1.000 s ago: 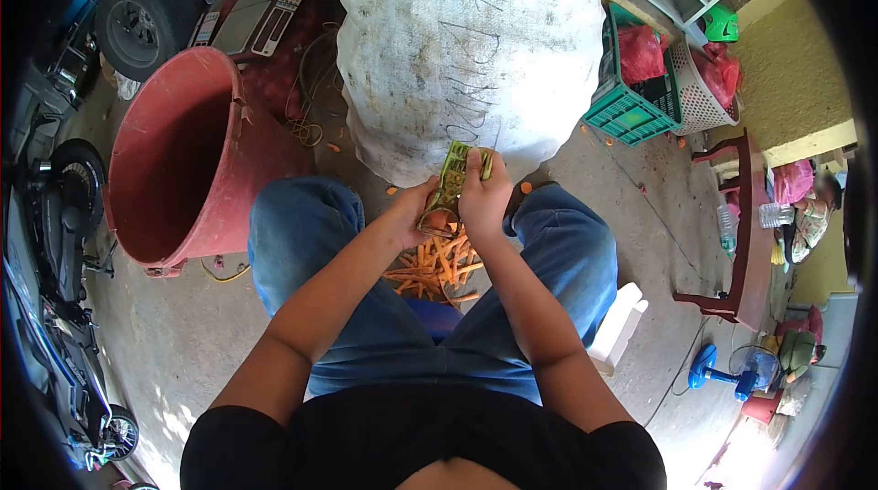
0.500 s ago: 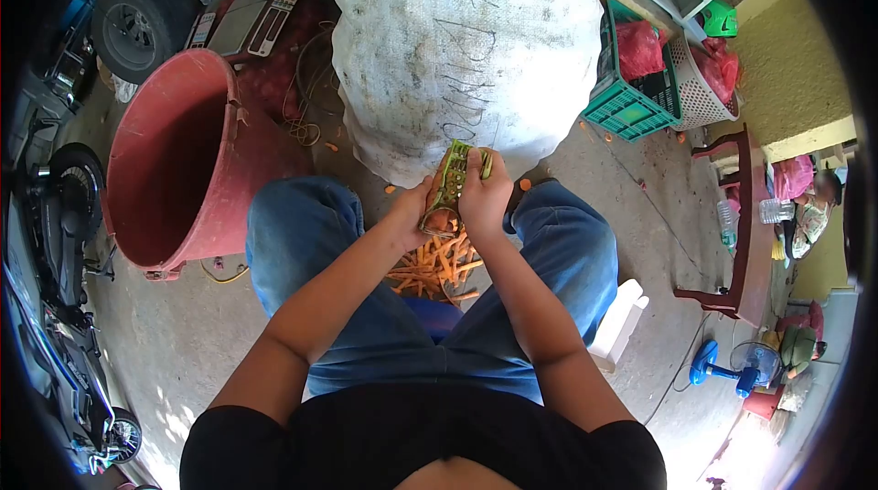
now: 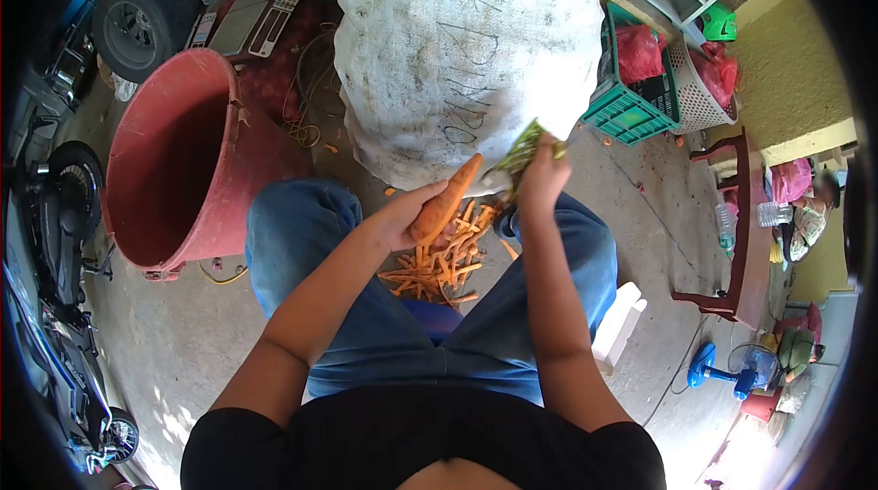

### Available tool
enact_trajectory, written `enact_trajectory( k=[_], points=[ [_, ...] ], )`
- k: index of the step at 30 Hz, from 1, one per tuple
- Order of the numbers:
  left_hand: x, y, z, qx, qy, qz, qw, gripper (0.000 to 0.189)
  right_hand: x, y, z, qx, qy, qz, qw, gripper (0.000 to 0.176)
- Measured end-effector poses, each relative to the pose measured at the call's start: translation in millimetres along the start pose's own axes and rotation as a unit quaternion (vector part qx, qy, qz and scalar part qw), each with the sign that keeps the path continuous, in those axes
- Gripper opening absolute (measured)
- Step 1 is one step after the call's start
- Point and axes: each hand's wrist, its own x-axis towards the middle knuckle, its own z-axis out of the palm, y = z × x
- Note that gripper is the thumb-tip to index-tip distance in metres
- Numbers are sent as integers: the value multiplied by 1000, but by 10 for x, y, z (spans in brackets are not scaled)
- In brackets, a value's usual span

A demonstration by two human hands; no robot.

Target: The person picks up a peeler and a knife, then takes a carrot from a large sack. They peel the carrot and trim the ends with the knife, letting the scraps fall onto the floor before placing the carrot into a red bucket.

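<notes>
i look down at my own lap, legs apart in blue jeans. my left hand is curled shut around the thick end of a long orange carrot. the fingers wrap under it and the palm faces up. the carrot tilts up and away from me, and its pointed tip aims at a big white woven sack marked with dark writing. the sack stands on the concrete floor just beyond my knees.

my right hand is closed in a fist around a green-handled peeler. i hold it up just to the right of the carrot's tip, close to it. the blade end is too blurred for me to tell whether it touches the carrot.

under both hands, between my thighs, a loose pile of thin orange carrot peelings lies on the floor.

a large red plastic bucket stands to my left, near my left knee. beyond it are a black rubber tyre and a grey weighing scale. to my right, past the sack, a green plastic crate sits just beside a white plastic basket. both hold red bags.
</notes>
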Motion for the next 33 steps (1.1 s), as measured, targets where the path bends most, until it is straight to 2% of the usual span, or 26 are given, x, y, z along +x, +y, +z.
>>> enact_trajectory(
  k=[3,4,5,6,10,14,16,17,19,20,21,22,23,24,25,27,28,30,33],
  points=[
    [94,1,31,-36,59,41,997,33,-477,-61,162,5,-119,-53,991,25],
    [111,-5,51,-35,59,40,997,33,-543,54,213,-5,-142,-80,987,25],
    [125,-9,71,-35,99,50,993,32,-649,-66,223,-25,-153,-93,984,24],
    [127,-16,81,-35,140,59,988,32,-709,-109,239,-46,-151,-108,981,24],
    [125,-69,40,-64,116,71,989,31,-756,-58,266,-70,-151,-113,980,24],
    [186,-127,-143,-2,102,79,992,35,-694,-48,267,-101,-136,-113,979,24],
    [154,-128,-98,37,88,87,992,36,-530,121,255,-119,-96,-177,972,23],
    [89,-119,62,63,117,55,990,37,-435,-8,220,-138,-57,-136,979,22],
    [-60,-66,276,87,147,23,985,38,27,255,102,-107,6,-186,977,19],
    [-143,-29,341,121,117,12,986,37,192,144,26,-114,37,-98,988,18],
    [-197,-11,355,155,89,2,984,37,400,233,-45,-116,103,-205,966,21],
    [-224,-3,327,153,90,2,984,37,483,94,-111,-67,116,-100,986,23],
    [-239,24,295,147,36,-2,988,38,568,54,-176,-70,140,-56,986,23],
    [-234,44,270,141,-18,-6,990,38,564,65,-183,-23,128,-56,990,23],
    [-173,29,195,141,-19,-6,990,38,543,78,-197,23,115,-57,991,22],
    [-26,-16,4,82,-9,13,997,40,205,-92,-76,-2,64,-90,994,23],
    [-2,12,55,65,43,-1,997,39,70,-28,-33,20,-1,-80,997,24],
    [71,16,-10,26,30,12,999,38,-299,-129,84,-28,-89,-50,994,24],
    [118,-27,-20,-28,30,55,998,35,-617,-77,237,-38,-132,-137,981,25]
  ],
)
